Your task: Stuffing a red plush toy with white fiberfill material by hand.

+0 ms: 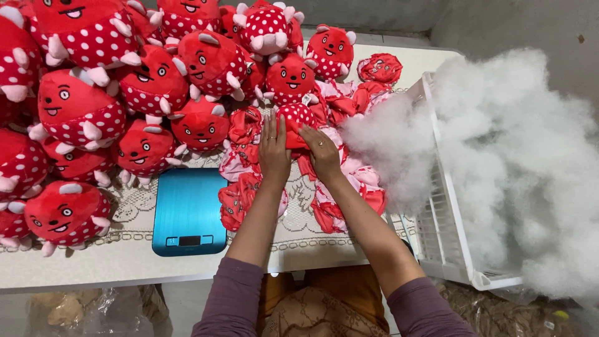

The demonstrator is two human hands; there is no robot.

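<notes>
My left hand [274, 146] and right hand [322, 151] both pinch one unstuffed red toy skin [293, 118] atop the skin pile [249, 187] on the worktop [125, 256], scale [187, 212] left, stuffing basket [446, 224] right.

soft red plush toys [203, 62], fluffy white stuffing [518, 156], glossy blue scale [187, 209]

I see a white table [93, 271] under a lace cloth [134, 209], bearing a blue scale [187, 209], stuffed red toys [78, 109], flat toy skins [240, 203] and a white basket [446, 224].
</notes>
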